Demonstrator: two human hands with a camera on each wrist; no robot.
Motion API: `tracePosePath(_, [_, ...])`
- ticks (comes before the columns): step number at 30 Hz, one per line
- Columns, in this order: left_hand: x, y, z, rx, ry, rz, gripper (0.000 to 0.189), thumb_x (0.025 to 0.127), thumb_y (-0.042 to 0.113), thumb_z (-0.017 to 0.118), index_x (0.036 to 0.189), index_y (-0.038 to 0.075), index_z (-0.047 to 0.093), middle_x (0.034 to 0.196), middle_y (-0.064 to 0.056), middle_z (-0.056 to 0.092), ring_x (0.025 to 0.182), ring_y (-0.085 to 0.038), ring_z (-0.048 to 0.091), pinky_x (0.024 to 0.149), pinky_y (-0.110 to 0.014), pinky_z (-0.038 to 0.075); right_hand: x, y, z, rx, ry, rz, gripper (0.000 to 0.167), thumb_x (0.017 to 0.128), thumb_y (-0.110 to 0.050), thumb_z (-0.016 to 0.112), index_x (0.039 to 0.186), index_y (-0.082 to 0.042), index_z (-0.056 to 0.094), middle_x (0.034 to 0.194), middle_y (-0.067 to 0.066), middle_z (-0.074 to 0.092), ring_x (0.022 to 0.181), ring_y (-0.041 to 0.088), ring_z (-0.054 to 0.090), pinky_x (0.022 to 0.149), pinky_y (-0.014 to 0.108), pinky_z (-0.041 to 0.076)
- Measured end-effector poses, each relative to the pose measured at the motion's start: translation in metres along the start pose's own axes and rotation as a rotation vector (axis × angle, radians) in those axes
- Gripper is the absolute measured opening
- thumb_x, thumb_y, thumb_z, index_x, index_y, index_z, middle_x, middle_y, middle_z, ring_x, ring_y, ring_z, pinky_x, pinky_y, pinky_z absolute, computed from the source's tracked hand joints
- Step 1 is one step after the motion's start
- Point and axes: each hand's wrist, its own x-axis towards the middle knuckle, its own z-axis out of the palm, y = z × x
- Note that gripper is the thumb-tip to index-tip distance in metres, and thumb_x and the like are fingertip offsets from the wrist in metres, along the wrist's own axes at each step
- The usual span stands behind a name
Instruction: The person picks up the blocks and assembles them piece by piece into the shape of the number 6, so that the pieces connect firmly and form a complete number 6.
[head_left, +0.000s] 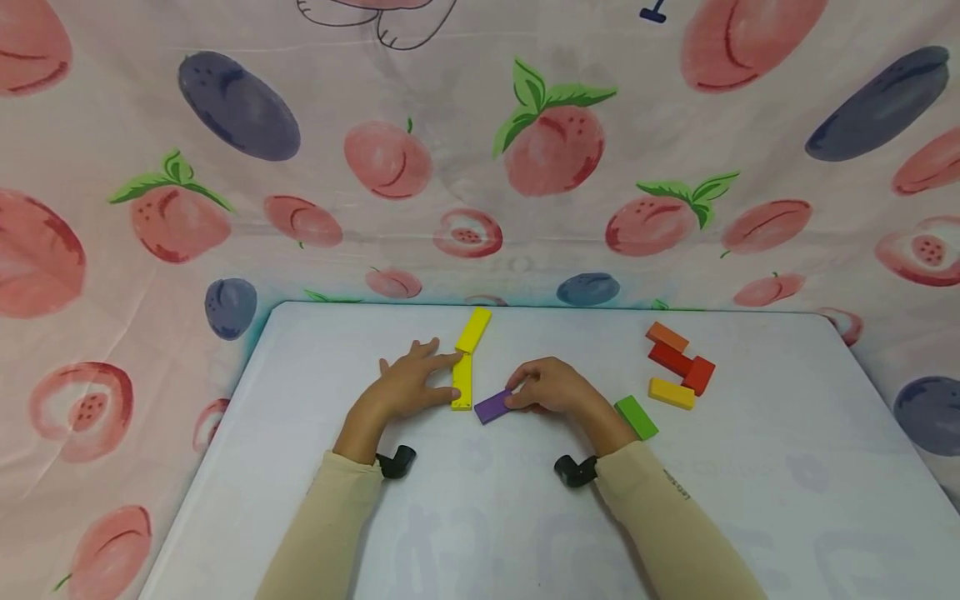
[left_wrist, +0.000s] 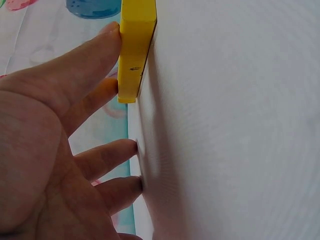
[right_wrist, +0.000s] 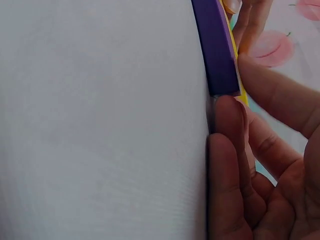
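Observation:
Two yellow blocks lie end to end at the middle of the table, the far yellow block (head_left: 474,330) angled to the right and the near yellow block (head_left: 465,382) pointing toward me. My left hand (head_left: 407,381) lies left of them, fingers spread, its thumb (left_wrist: 95,55) and a fingertip touching the near yellow block. A purple block (head_left: 491,407) sits just right of that block's near end, a small gap apart. My right hand (head_left: 551,386) pinches its right end between thumb and fingers. In the right wrist view the purple block (right_wrist: 217,50) hides most of the yellow behind it.
A green block (head_left: 636,417) lies by my right wrist. Farther right are an orange block (head_left: 667,337), two touching red blocks (head_left: 671,359) and a yellow-orange block (head_left: 671,393). Behind the white table (head_left: 480,533) hangs a fruit-print cloth (head_left: 465,158).

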Motion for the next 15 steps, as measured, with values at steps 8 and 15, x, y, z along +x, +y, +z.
tracePosePath(8, [0.0002,-0.0003,0.0006,-0.013,0.01,0.01,0.064,0.093,0.048,0.071,0.151,0.034,0.051,0.169,-0.012,0.027,0.158,-0.043,0.013,0.111,-0.084,0.002,0.0012,0.0028,-0.0013,0.043,-0.025,-0.018,0.022,0.083,-0.027,0.084,0.102,-0.017,0.077,0.076,0.003,0.064,0.07,0.02,0.057,0.063,0.025,0.046])
tracePosePath(15, [0.0005,-0.0011,0.0001,-0.024,0.009,0.018,0.063,0.093,0.047,0.071,0.152,0.034,0.05,0.169,-0.012,0.026,0.158,-0.043,0.012,0.111,-0.084,0.002,0.0014,0.0047,-0.0019,0.052,-0.035,-0.029,0.021,0.085,-0.028,0.082,0.102,-0.016,0.077,0.079,0.003,0.069,0.074,0.019,0.058,0.065,0.025,0.047])
